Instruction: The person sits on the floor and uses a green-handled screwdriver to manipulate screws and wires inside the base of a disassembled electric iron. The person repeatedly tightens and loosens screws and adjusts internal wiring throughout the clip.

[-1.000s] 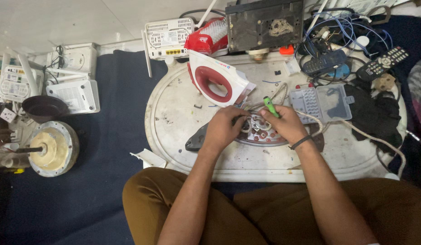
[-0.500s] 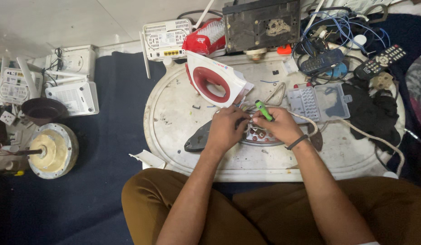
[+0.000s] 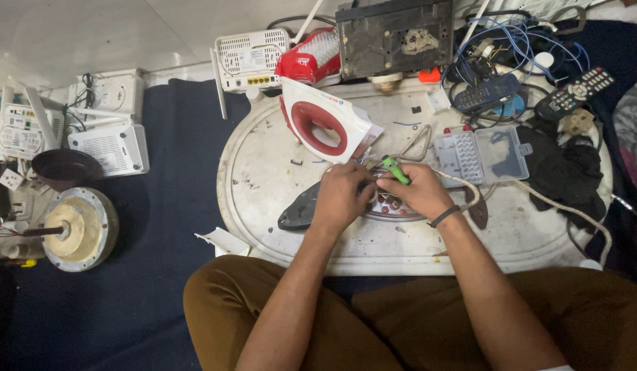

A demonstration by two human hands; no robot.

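At the centre of the frame, on the white oval tray (image 3: 263, 206), the iron base (image 3: 311, 209) lies stripped. Its red-and-white cover (image 3: 325, 124) stands apart above. The left hand (image 3: 342, 196) presses the base; the right hand (image 3: 418, 192) grips a green screwdriver (image 3: 395, 170). Reassembly looks undone.

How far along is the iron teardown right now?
Done: the red-and-white iron cover lies off, behind the hands. In hand: left hand steadies the soleplate; right hand holds a green screwdriver over its exposed parts. Left: the cover is not yet refitted.
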